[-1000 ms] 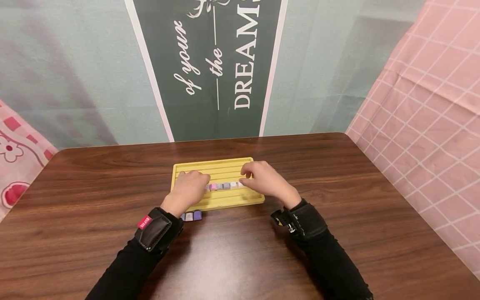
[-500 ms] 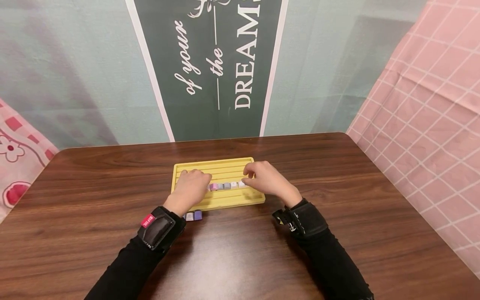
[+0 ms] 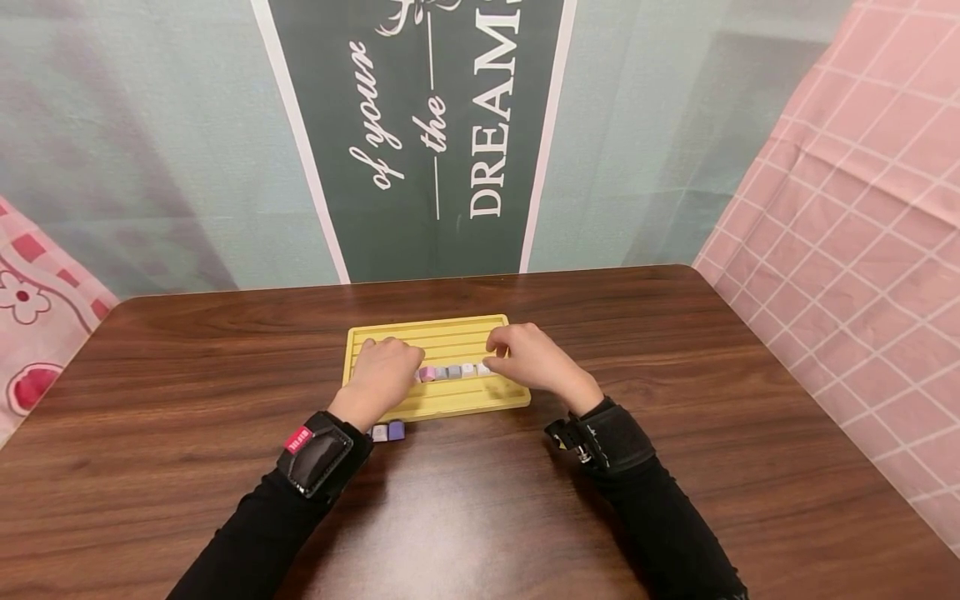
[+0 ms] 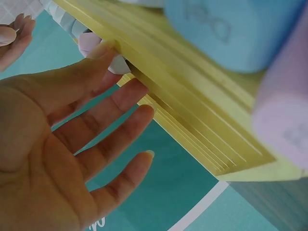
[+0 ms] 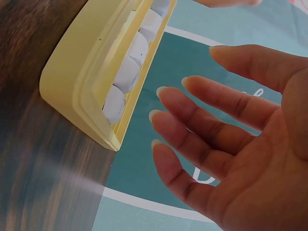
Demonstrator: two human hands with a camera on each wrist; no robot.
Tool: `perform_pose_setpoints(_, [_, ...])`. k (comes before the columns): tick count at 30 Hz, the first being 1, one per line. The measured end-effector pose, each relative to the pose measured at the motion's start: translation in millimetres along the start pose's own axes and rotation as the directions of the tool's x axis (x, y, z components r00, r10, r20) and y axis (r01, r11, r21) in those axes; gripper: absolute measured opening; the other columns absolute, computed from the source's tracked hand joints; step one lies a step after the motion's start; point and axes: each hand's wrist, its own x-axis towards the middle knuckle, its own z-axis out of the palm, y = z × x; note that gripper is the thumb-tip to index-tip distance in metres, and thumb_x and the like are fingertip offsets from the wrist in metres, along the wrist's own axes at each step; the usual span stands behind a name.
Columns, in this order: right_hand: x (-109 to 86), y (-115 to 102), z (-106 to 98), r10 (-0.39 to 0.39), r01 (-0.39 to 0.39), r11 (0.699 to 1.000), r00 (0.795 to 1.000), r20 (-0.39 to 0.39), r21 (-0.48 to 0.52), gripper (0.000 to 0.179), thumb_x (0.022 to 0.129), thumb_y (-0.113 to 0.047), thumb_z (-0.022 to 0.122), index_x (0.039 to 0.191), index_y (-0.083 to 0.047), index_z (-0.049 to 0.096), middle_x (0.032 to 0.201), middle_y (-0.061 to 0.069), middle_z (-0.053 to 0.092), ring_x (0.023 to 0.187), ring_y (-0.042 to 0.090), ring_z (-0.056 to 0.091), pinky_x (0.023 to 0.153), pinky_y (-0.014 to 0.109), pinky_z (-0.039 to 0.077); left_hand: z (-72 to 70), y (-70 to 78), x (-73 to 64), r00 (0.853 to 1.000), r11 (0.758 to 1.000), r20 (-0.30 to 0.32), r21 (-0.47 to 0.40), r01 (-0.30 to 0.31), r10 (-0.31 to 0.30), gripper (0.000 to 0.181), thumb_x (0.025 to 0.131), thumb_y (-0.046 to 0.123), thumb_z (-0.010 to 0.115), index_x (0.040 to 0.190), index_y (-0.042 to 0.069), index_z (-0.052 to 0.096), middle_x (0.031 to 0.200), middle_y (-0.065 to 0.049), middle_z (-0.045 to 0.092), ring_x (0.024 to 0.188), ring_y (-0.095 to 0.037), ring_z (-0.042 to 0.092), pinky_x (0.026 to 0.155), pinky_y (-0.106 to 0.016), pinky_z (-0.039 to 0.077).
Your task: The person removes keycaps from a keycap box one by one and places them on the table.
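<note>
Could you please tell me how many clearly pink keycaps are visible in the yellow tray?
1: the pink keycap, in the yellow tray between the left hand and a gray keycap. That hand may hide others.

Black sleeves (image 3: 247,533), black wrist straps (image 3: 321,460), red tag (image 3: 297,439) on left one, seemingly a metal clip (image 3: 582,454) on right.

A dark wood-grain table (image 3: 720,417) is catching a pale glare (image 3: 442,525) near its front. Behind it, a blue-green backdrop (image 3: 630,150) is hanging, its dark green panel (image 3: 412,242) displaying sideways white lettering (image 3: 489,137), "DREAM" among it. White-gridded pink fabric (image 3: 862,217) is draping at right; flower-patterned pink cloth (image 3: 45,333) is showing at left.
</note>
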Motion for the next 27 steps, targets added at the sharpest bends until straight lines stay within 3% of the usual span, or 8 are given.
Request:
perform_pose_setpoints(9, [0.5,-0.2,0.0,0.003,-0.003,1.0,1.0,0.005,0.002,0.014,0.083,-0.016,0.063,0.09,-0.003,0.065,0.078,0.004,0.062,0.068,0.015,0.055,0.064,0.029,0.044,-0.7,-1.7,3.0,1.0,1.0,0.015,-0.025,0.015,-0.015,0.01,0.083,0.003,0.06,0.078,0.011,0.064,0.067,-0.002,0.056,0.062,-0.017,0.048,0.06,-0.035,0.037])
perform_pose_setpoints(27, [1.5,0.9,1.4,0.018,-0.019,1.0,1.0,0.023,0.011,0.016,0.084,-0.017,0.062,0.091,-0.003,0.065,0.079,0.004,0.062,0.069,0.014,0.055,0.065,0.029,0.044,-0.7,-4.4,3.1,1.0,1.0,-0.002,-0.023,-0.012,0.012,0.009,0.079,0.004,0.064,0.073,0.01,0.063,0.064,-0.001,0.053,0.06,-0.016,0.046,0.058,-0.034,0.037])
